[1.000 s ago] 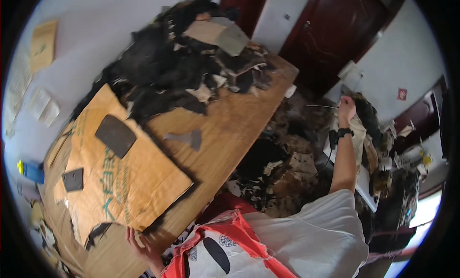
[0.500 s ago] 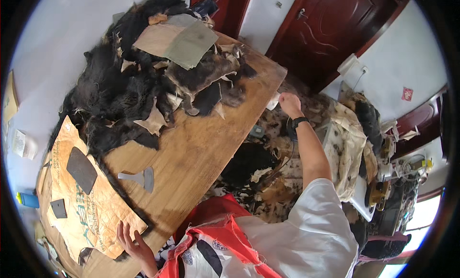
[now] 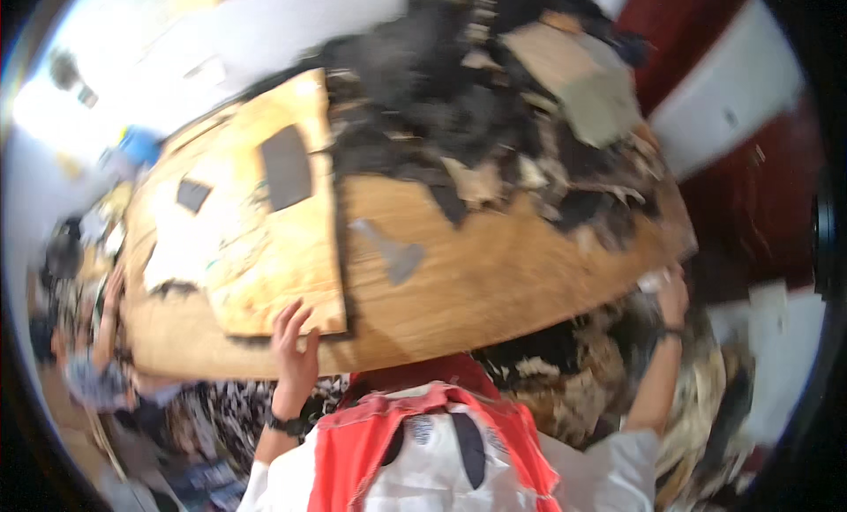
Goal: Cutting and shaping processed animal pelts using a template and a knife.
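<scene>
Nothing is legible; green print (image 3: 261, 192) blurs on the tan paper (image 3: 273, 269)

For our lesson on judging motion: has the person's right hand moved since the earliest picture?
Yes: judged against the wooden table, the right hand has come in from well off the table's right side to close by its right-hand corner.

The table (image 3: 503, 278) spanned the middle. On its left part lay a paper sheet (image 3: 265, 287), bearing 2 items: a small flat piece (image 3: 192, 194) to the left, a large flat piece (image 3: 286, 168) to the right. Right of the sheet lay a flared piece (image 3: 401, 263). Behind it spread a fur heap (image 3: 423, 80), with a folded sheet (image 3: 582, 93) on its right part. The left hand (image 3: 296, 344) was at the paper sheet's near edge; the right hand (image 3: 674, 300), at the table's right corner. A co-worker (image 3: 93, 371) was beyond the left end.
</scene>
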A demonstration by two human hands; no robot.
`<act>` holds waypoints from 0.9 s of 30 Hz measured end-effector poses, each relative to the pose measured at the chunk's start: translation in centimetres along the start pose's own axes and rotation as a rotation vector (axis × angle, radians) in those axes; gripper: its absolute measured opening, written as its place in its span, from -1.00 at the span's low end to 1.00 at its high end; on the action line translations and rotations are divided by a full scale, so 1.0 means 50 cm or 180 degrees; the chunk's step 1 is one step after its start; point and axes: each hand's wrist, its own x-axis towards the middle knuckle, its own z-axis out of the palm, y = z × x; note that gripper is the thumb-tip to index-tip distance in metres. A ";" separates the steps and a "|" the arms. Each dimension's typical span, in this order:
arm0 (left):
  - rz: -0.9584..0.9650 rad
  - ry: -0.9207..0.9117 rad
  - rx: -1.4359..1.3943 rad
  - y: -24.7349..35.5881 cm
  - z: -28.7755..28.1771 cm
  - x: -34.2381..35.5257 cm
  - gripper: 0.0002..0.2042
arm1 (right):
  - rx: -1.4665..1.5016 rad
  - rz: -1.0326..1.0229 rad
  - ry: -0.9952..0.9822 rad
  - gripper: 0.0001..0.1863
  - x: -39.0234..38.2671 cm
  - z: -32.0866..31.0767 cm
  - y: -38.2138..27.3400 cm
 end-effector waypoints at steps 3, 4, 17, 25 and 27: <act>0.0063 0.0307 0.0305 -0.069 -0.080 0.029 -0.63 | 0.0260 0.0310 0.1046 -0.57 -0.059 -0.059 -0.106; -0.0043 0.0442 0.0414 -0.111 -0.118 0.031 -0.62 | 0.0823 0.0206 0.0863 -0.66 -0.080 -0.097 -0.194; -0.0974 0.1012 0.1383 -0.737 -0.505 0.273 -0.60 | 0.1270 -0.2323 0.0599 -0.62 -0.287 -0.190 -1.140; -0.1549 -0.0101 0.1406 -0.908 -0.533 0.410 -0.54 | 0.0862 -0.1225 -0.0079 -0.42 -0.340 -0.192 -1.305; -0.1835 -0.0154 0.1346 -0.912 -0.521 0.437 -0.51 | 0.0954 -0.1092 -0.0714 -0.39 -0.368 -0.194 -1.332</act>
